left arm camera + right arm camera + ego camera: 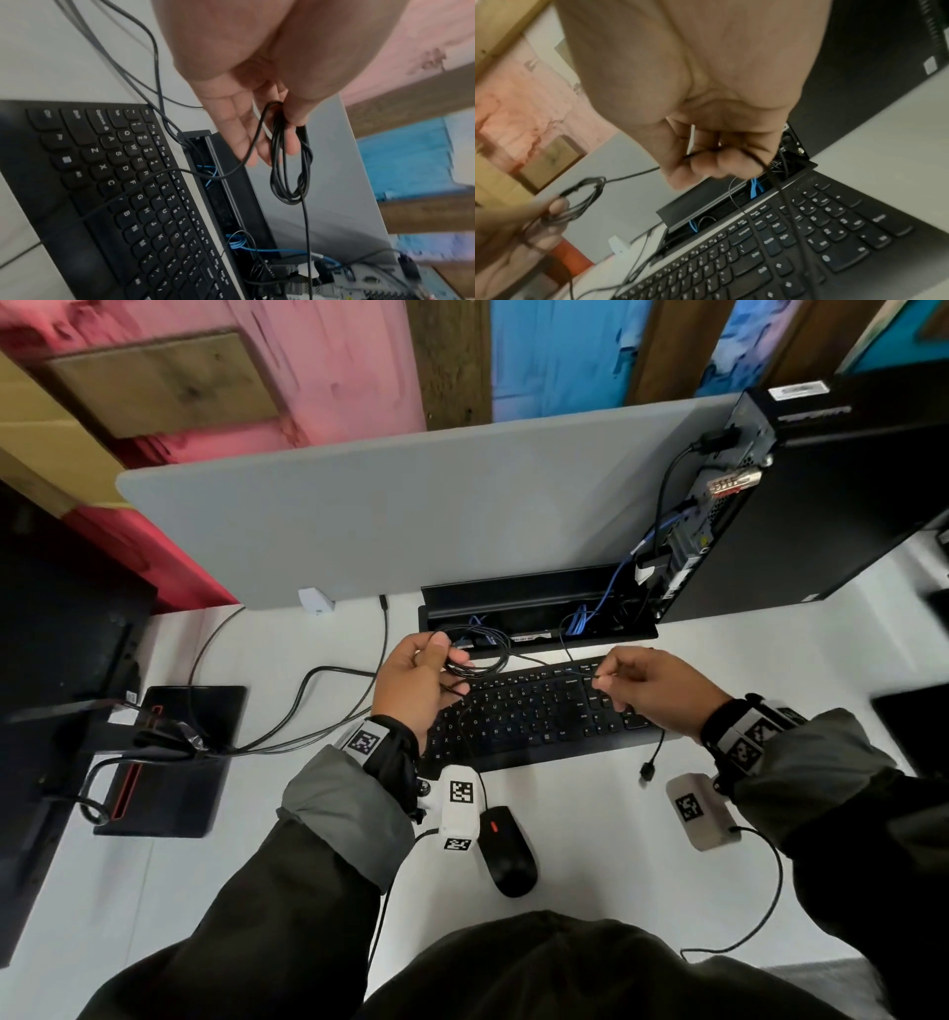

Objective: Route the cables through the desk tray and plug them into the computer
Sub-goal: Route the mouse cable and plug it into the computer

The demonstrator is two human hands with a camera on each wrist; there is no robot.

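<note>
The left hand [418,680] holds a black cable [475,662] gathered into a coil, its thumb and fingers [293,140] curled round the loops, above the left end of the keyboard [539,711]. The right hand [652,688] pinches a straight run of the same cable between thumb and fingers [706,162], above the keyboard's right end. Past that pinch the cable hangs down, and its plug [647,770] lies free near the keyboard's front right corner. The tray [513,603] sits open at the rear edge of the bench [590,839], behind the keyboard, with blue and black leads inside. The computer [821,495] stands at the rear right corner, ports facing the tray. The mouse [508,852] rests in front of the keyboard.
</note>
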